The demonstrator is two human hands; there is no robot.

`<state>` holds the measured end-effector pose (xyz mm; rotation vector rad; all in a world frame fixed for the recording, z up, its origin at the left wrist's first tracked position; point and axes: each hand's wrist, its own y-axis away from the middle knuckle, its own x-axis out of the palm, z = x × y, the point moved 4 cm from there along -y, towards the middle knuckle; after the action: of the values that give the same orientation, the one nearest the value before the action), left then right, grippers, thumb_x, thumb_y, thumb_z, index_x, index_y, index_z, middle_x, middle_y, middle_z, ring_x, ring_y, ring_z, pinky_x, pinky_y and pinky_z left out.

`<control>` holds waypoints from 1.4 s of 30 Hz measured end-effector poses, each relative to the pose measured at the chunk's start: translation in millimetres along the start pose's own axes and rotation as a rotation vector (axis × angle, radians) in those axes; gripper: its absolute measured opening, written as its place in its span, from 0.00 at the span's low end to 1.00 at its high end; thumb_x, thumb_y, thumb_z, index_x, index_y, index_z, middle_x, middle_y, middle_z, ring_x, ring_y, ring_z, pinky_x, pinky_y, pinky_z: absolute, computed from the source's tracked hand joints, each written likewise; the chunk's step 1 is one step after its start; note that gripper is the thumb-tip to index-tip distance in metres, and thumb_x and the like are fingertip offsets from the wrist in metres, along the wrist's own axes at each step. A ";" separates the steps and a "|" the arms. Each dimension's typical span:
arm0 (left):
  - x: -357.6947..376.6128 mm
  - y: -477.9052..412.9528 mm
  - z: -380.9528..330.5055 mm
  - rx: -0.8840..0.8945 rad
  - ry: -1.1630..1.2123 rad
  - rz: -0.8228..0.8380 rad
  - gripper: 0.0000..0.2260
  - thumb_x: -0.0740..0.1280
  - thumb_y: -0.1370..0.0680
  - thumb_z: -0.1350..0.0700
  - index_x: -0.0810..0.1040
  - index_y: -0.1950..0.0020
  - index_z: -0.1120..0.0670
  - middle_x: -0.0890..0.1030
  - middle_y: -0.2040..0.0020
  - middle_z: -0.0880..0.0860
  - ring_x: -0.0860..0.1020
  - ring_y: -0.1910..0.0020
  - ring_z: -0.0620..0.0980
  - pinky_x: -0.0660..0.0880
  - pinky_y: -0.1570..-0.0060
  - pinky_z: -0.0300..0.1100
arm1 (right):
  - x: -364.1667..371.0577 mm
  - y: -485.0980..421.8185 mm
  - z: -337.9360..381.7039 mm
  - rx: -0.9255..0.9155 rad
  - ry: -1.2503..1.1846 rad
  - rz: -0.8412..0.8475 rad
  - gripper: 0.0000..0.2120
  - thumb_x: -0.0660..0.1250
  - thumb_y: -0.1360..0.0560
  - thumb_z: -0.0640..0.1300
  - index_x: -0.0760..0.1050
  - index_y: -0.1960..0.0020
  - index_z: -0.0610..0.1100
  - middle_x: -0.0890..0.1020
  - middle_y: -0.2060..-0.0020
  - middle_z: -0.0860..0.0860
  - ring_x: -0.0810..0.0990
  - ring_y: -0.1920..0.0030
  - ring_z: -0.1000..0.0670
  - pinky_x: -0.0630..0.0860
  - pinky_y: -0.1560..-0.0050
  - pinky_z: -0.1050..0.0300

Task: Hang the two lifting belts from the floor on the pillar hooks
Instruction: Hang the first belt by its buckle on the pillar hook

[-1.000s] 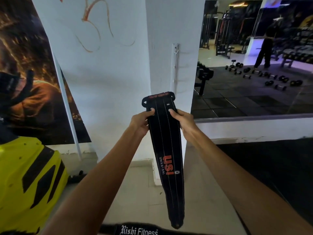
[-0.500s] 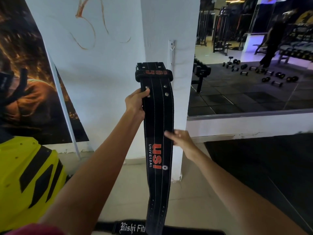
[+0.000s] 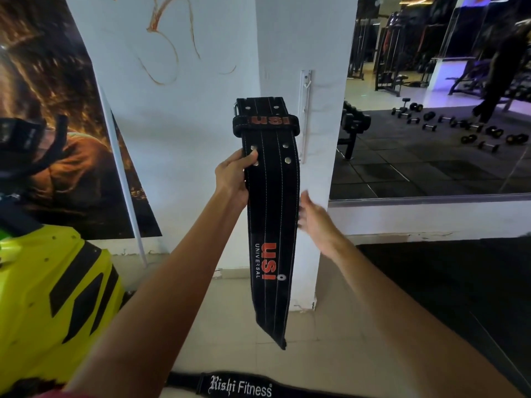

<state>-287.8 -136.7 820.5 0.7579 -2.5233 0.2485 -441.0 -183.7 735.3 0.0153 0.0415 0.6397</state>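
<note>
The black USI belt (image 3: 271, 214) hangs in the air in front of the white pillar (image 3: 298, 38), its long axis close to vertical: the buckle end with the keeper loop points up toward twelve o'clock, and the tapered tail points down toward six, swinging slightly to the right at its tip. A second ago both hands gripped it near the top, and it sat lower in the view. Now it has been raised, so the buckle end reaches level with the lower part of the hook rail (image 3: 305, 110), which runs up the pillar face just beside the belt at its two o'clock.

The left hand (image 3: 234, 176) alone carries it, fingers (image 3: 250, 156) closed around the left edge just under the rivets. The right hand (image 3: 314, 216) has let go; it is open, fingers spread and motion-blurred, just beside the belt's right edge at about four o'clock from the grip, holding nothing.

I judge this as the lift toward the hook: the buckle or loop has not caught on anything yet, and the freed right hand looks ready to guide the top end across.

At six o'clock, on the tiled floor (image 3: 330, 334) at the bottom of the view, the second belt (image 3: 238, 387), printed "Rishi Fitness", lies flat and untouched, so neither belt is hung.
</note>
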 end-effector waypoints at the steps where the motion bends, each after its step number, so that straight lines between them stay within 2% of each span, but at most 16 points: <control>1: -0.7 0.7 1.9 -0.005 -0.004 0.005 0.12 0.67 0.25 0.66 0.80 0.42 0.61 0.84 0.55 0.56 0.84 0.67 0.48 0.80 0.67 0.39 | 4.3 -8.7 24.7 -0.065 -0.065 -0.001 0.35 0.55 0.31 0.68 0.70 0.34 0.46 0.73 0.32 0.47 0.71 0.32 0.47 0.64 0.30 0.48; 3: -3.1 2.1 7.0 -0.013 -0.030 0.038 0.12 0.66 0.24 0.64 0.80 0.41 0.60 0.84 0.54 0.55 0.84 0.65 0.47 0.80 0.66 0.39 | 7.1 -28.2 60.7 -0.132 -0.132 -0.065 0.32 0.60 0.31 0.68 0.74 0.37 0.47 0.76 0.35 0.47 0.72 0.33 0.45 0.65 0.30 0.45; 5: -7.4 0.8 12.3 -0.015 -0.036 0.084 0.12 0.65 0.23 0.61 0.79 0.40 0.59 0.84 0.51 0.55 0.84 0.60 0.49 0.80 0.62 0.40 | 4.5 -45.4 74.2 -0.096 -0.191 -0.149 0.23 0.64 0.28 0.59 0.77 0.41 0.44 0.79 0.40 0.46 0.75 0.37 0.42 0.68 0.32 0.41; 8: -13.1 5.5 26.5 0.013 -0.067 0.175 0.12 0.64 0.22 0.58 0.78 0.40 0.57 0.83 0.47 0.56 0.83 0.51 0.52 0.80 0.53 0.44 | 2.4 -58.8 71.4 -0.066 -0.233 -0.225 0.12 0.68 0.28 0.55 0.81 0.54 0.47 0.81 0.49 0.47 0.73 0.36 0.39 0.64 0.31 0.37; 10: -29.1 18.9 58.1 0.022 -0.248 0.203 0.09 0.66 0.23 0.57 0.79 0.44 0.57 0.84 0.49 0.55 0.84 0.52 0.51 0.80 0.52 0.44 | 4.8 -57.6 69.2 -0.076 -0.245 -0.251 0.07 0.67 0.27 0.52 0.79 0.60 0.49 0.78 0.62 0.51 0.74 0.39 0.40 0.62 0.30 0.37; 12: -53.0 37.9 97.4 -0.071 -0.434 0.234 0.07 0.69 0.26 0.59 0.81 0.49 0.58 0.85 0.52 0.54 0.84 0.52 0.53 0.79 0.49 0.48 | 4.7 -53.9 64.2 -0.067 -0.255 -0.278 0.07 0.65 0.25 0.49 0.78 0.60 0.49 0.74 0.67 0.52 0.73 0.45 0.44 0.62 0.30 0.38; 16: -58.8 31.9 93.2 -0.068 -0.473 0.244 0.04 0.70 0.27 0.61 0.82 0.53 0.56 0.86 0.59 0.50 0.84 0.57 0.52 0.80 0.56 0.43 | 1.2 -50.5 56.4 -0.089 -0.309 -0.294 0.06 0.65 0.25 0.48 0.79 0.59 0.50 0.74 0.65 0.52 0.73 0.42 0.44 0.60 0.29 0.38; 20: -39.0 24.9 71.7 0.045 -0.356 0.210 0.05 0.70 0.26 0.59 0.82 0.51 0.56 0.85 0.54 0.54 0.84 0.56 0.50 0.80 0.56 0.42 | -0.1 -50.1 57.4 -0.112 -0.351 -0.307 0.07 0.65 0.25 0.49 0.79 0.58 0.50 0.75 0.63 0.53 0.74 0.42 0.44 0.61 0.29 0.39; 23: -70.7 46.0 122.4 -0.137 -0.590 0.285 0.05 0.70 0.27 0.61 0.81 0.52 0.58 0.84 0.51 0.59 0.84 0.60 0.47 0.79 0.59 0.38 | -2.5 -48.2 53.8 -0.138 -0.366 -0.305 0.07 0.65 0.25 0.48 0.80 0.59 0.50 0.74 0.65 0.53 0.72 0.49 0.47 0.60 0.28 0.39; 25: -83.4 48.0 131.8 -0.186 -0.678 0.310 0.09 0.68 0.25 0.60 0.80 0.47 0.60 0.84 0.52 0.58 0.84 0.62 0.43 0.78 0.60 0.38 | -4.3 -45.0 50.7 -0.153 -0.353 -0.283 0.07 0.66 0.26 0.50 0.81 0.59 0.51 0.76 0.63 0.53 0.72 0.51 0.49 0.58 0.28 0.38; 27: -75.6 33.9 112.1 -0.141 -0.579 0.247 0.18 0.64 0.23 0.51 0.75 0.37 0.59 0.82 0.46 0.56 0.83 0.55 0.45 0.78 0.58 0.39 | -5.8 -42.3 49.5 -0.166 -0.328 -0.246 0.07 0.67 0.28 0.51 0.82 0.57 0.51 0.79 0.57 0.54 0.73 0.51 0.51 0.57 0.27 0.37; 29: -53.4 15.4 77.3 -0.095 -0.416 0.195 0.27 0.54 0.22 0.39 0.69 0.30 0.56 0.77 0.39 0.53 0.78 0.44 0.50 0.76 0.49 0.43 | -5.1 -40.4 49.2 -0.175 -0.285 -0.191 0.09 0.67 0.29 0.53 0.82 0.54 0.51 0.80 0.53 0.53 0.75 0.47 0.49 0.57 0.28 0.37; 32: -17.7 -9.9 24.7 -0.048 -0.198 0.217 0.33 0.49 0.24 0.33 0.72 0.32 0.55 0.79 0.38 0.55 0.78 0.40 0.55 0.74 0.40 0.51 | 3.8 -33.7 48.2 -0.211 -0.230 -0.076 0.09 0.64 0.25 0.49 0.80 0.48 0.49 0.82 0.47 0.48 0.77 0.41 0.44 0.65 0.30 0.41; 35: -1.2 -15.5 -13.3 -0.042 -0.124 0.285 0.19 0.60 0.22 0.45 0.78 0.40 0.56 0.83 0.45 0.56 0.82 0.47 0.54 0.78 0.46 0.49 | 9.6 -24.6 42.0 -0.244 -0.181 -0.004 0.10 0.61 0.22 0.44 0.78 0.45 0.46 0.83 0.50 0.51 0.80 0.45 0.51 0.69 0.35 0.49; 38: -4.1 -17.6 -27.6 -0.052 -0.205 0.234 0.09 0.66 0.24 0.56 0.79 0.47 0.59 0.84 0.52 0.57 0.84 0.60 0.52 0.80 0.62 0.43 | 5.4 -22.0 39.6 -0.232 -0.070 0.094 0.10 0.62 0.23 0.41 0.78 0.45 0.47 0.84 0.52 0.56 0.80 0.46 0.53 0.68 0.36 0.51; 42: -3.7 -11.1 -21.2 0.026 -0.300 0.212 0.06 0.68 0.26 0.62 0.79 0.49 0.61 0.83 0.53 0.59 0.84 0.62 0.53 0.81 0.66 0.44 | -5.3 -21.0 67.9 -0.269 -0.090 0.119 0.22 0.60 0.37 0.32 0.79 0.48 0.48 0.84 0.56 0.50 0.80 0.51 0.50 0.74 0.49 0.56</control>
<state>-270.4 -137.6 837.3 0.5718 -2.8950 0.2556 -429.8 -203.9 802.8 -0.2147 -0.1338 0.7590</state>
